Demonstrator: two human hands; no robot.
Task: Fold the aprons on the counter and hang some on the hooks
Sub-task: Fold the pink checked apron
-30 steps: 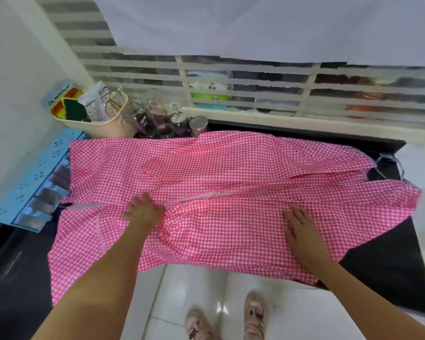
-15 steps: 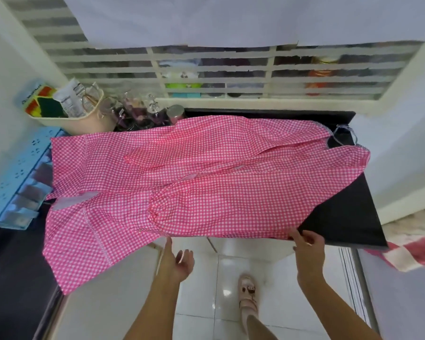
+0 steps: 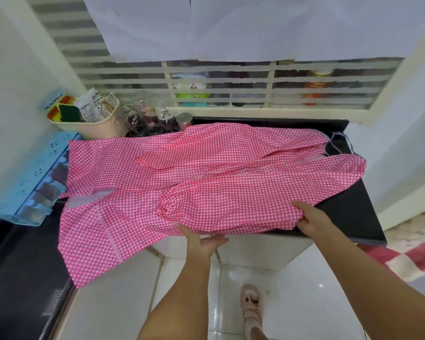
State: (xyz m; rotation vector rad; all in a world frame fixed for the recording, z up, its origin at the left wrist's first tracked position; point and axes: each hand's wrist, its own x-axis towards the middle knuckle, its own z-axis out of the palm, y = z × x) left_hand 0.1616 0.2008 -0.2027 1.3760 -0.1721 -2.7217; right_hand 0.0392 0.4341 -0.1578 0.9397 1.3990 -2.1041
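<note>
A pink gingham apron (image 3: 206, 173) lies spread across the black counter (image 3: 349, 212), and its left part hangs over the front edge. At the near hem my left hand (image 3: 201, 241) has its thumb on top of the cloth and its fingers underneath, pinching the edge. My right hand (image 3: 309, 217) grips the same hem further right, thumb on the fabric and fingers tucked under it. No hooks are in view.
At the back left stand a beige basket (image 3: 96, 123) of sponges and packets and several glass jars (image 3: 152, 119). A blue rack (image 3: 35, 177) hangs on the left wall. A thin striped cord (image 3: 339, 143) lies at the counter's far right. A red-and-white cloth (image 3: 407, 258) lies on the floor to the right.
Both hands left the top of the apron and came back to its near hem. My left hand rose from below the counter edge and took the hem; my right hand now grips it.
</note>
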